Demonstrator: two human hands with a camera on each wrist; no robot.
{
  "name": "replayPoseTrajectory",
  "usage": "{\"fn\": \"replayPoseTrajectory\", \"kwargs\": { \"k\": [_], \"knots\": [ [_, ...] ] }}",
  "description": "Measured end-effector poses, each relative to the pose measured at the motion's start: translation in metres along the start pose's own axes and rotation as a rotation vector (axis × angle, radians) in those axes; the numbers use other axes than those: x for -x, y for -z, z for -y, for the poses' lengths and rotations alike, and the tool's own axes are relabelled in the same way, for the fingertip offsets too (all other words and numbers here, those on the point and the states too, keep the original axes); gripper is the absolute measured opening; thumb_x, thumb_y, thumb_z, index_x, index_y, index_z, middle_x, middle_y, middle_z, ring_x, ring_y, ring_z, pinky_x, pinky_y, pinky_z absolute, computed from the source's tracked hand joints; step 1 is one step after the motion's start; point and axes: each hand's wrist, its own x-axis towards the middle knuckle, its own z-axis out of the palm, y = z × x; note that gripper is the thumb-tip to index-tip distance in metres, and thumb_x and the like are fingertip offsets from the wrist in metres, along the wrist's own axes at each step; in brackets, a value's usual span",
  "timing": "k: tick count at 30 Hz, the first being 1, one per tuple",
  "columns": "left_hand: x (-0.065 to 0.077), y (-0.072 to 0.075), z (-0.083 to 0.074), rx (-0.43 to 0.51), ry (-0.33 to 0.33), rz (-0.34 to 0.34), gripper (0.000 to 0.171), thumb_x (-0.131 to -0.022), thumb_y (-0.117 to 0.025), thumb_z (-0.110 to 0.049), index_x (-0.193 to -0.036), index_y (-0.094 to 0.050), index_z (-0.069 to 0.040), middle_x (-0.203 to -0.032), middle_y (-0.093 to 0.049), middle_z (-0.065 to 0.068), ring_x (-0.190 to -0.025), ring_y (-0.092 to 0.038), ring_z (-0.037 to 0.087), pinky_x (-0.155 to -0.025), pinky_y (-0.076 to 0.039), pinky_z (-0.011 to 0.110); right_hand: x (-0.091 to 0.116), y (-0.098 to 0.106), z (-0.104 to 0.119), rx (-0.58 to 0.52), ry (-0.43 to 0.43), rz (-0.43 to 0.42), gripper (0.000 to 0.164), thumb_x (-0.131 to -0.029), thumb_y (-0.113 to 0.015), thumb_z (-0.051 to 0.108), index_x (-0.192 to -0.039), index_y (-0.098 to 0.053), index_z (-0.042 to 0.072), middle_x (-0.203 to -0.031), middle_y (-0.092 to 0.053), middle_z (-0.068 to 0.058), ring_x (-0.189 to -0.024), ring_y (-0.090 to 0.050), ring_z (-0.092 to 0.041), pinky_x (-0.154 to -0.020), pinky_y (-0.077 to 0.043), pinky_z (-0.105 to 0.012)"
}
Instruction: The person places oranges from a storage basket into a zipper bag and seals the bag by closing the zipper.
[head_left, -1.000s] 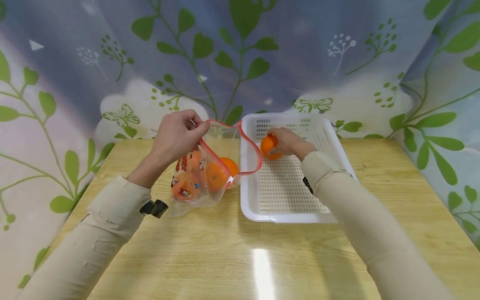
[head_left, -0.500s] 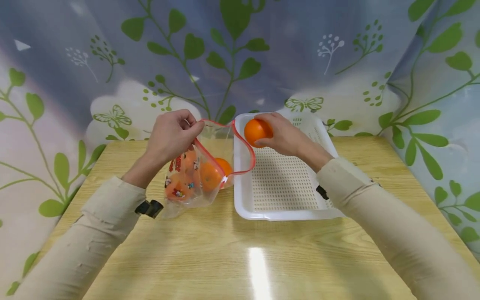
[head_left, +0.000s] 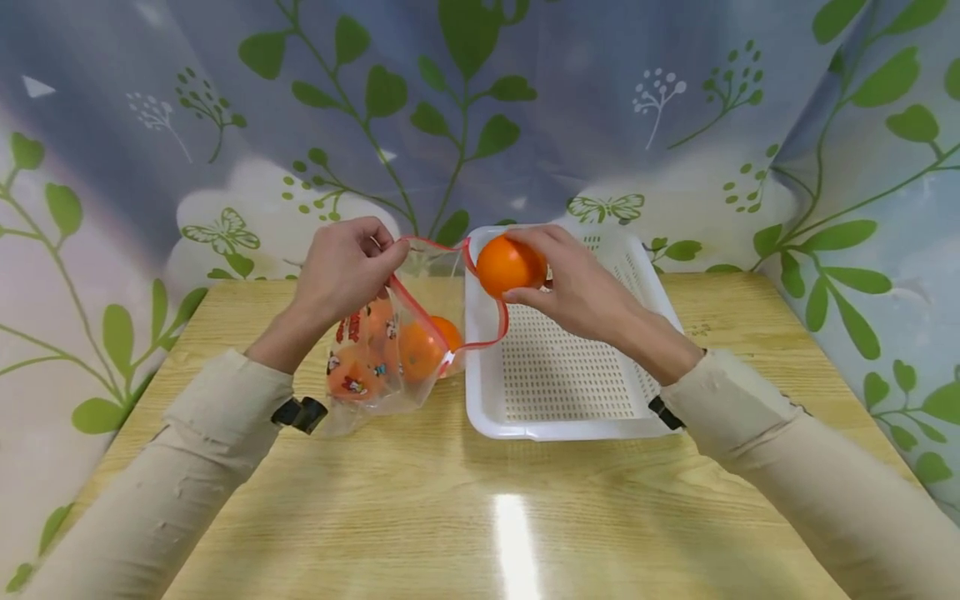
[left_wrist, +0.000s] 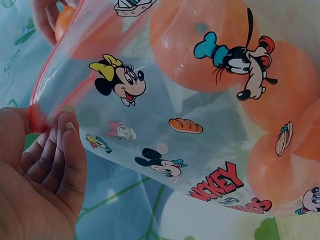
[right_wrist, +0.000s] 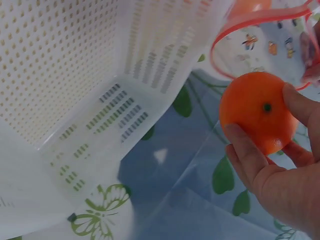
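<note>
My left hand [head_left: 347,265] pinches the red-edged rim of a clear plastic zip bag [left_wrist: 165,110] printed with cartoon figures. The bag's mouth gapes toward the right, and several oranges [head_left: 423,350] lie inside it. In my right hand [head_left: 581,279] I grip another orange [head_left: 512,267], fingers and thumb round its side. That orange is raised over the left rim of the basket and overlaps the bag's mouth in the head view. The right wrist view shows its green stem spot and the bag's red zip edge [right_wrist: 260,19] just beyond it.
A white perforated plastic basket [head_left: 570,430] stands on the wooden table [head_left: 420,500], to the right of the bag. Behind the table hangs a leaf-patterned cloth [head_left: 570,108]. The bag's lower part rests on the tabletop left of the basket.
My right hand has lifted the orange out of the basket and carried it left to the bag's mouth. My left hand keeps its hold on the bag rim; the head view has shifted slightly.
</note>
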Motion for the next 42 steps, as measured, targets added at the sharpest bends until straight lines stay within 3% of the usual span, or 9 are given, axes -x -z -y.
{"fn": "replayPoseTrajectory", "kwargs": {
  "k": [11,22,29,36,42],
  "knots": [
    [0.001,0.001,0.0,0.0,0.009,0.002,0.028,-0.094,-0.058,-0.033,-0.079,-0.06,-0.009,-0.058,-0.062,0.004,-0.051,-0.062,0.019,-0.044,-0.044,0.033,0.001,-0.015,0.018,-0.071,0.07,-0.004,0.062,-0.083,-0.076,0.02,-0.138,-0.047,0.014,-0.138,-0.041,-0.007,-0.114,-0.049,-0.02,-0.081,-0.052,-0.029],
    [0.001,0.0,0.0,0.026,0.003,0.002,0.028,-0.093,-0.059,-0.032,-0.078,-0.06,-0.008,-0.058,-0.062,0.004,-0.049,-0.061,0.018,-0.043,-0.044,0.032,-0.007,-0.032,0.024,-0.038,0.092,0.026,0.065,-0.082,-0.077,0.02,-0.137,-0.045,0.008,-0.134,-0.044,-0.007,-0.112,-0.049,-0.02,-0.091,-0.046,-0.032],
    [0.001,-0.001,-0.002,0.032,0.007,0.007,0.027,-0.094,-0.059,-0.031,-0.079,-0.059,-0.008,-0.059,-0.062,0.005,-0.05,-0.061,0.018,-0.043,-0.046,0.032,-0.011,-0.041,0.027,0.019,0.1,0.047,0.064,-0.081,-0.079,0.02,-0.137,-0.049,0.014,-0.135,-0.045,-0.005,-0.117,-0.048,-0.02,-0.097,-0.043,-0.033],
    [0.001,-0.003,-0.003,0.031,-0.011,0.012,0.028,-0.094,-0.059,-0.031,-0.078,-0.059,-0.008,-0.059,-0.062,0.004,-0.049,-0.061,0.019,-0.043,-0.046,0.032,-0.019,-0.04,0.029,0.107,0.121,0.105,0.068,-0.082,-0.077,0.022,-0.141,-0.046,0.008,-0.14,-0.043,-0.01,-0.125,-0.044,-0.025,-0.103,-0.038,-0.035],
    [0.001,-0.004,-0.003,0.028,-0.012,0.014,0.027,-0.094,-0.059,-0.031,-0.078,-0.06,-0.008,-0.059,-0.062,0.004,-0.049,-0.061,0.018,-0.043,-0.046,0.032,-0.03,-0.037,0.032,0.157,0.157,0.18,0.066,-0.081,-0.078,0.02,-0.137,-0.046,0.005,-0.132,-0.051,-0.009,-0.115,-0.05,-0.023,-0.097,-0.042,-0.033]
  ]
}}
